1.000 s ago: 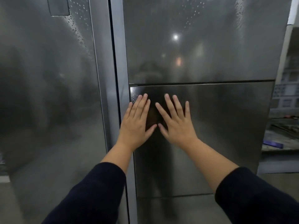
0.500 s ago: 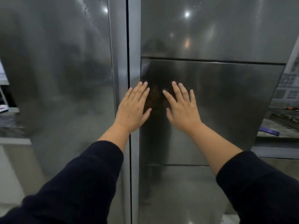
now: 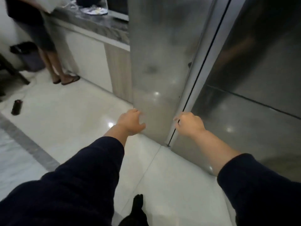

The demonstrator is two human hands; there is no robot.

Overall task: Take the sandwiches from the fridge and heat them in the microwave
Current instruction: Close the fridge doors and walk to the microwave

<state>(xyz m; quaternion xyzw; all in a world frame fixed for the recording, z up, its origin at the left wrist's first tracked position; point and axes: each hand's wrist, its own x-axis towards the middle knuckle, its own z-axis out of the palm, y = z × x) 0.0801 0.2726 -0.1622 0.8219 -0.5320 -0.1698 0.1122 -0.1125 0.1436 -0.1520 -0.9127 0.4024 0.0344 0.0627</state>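
fridge-opening step: left hand (image 3: 132,122) is curled on the left fridge door (image 3: 161,66) edge at frame centre, right hand (image 3: 189,123) hooked into the seam; a pull is needed next

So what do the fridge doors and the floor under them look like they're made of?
Tall grey fridge doors: apparently brushed stainless steel or a steel-look coating, given the soft, blurred reflections. Pale glossy floor: polished tile, possibly marble-look, with sharp light glints and a visible joint line.
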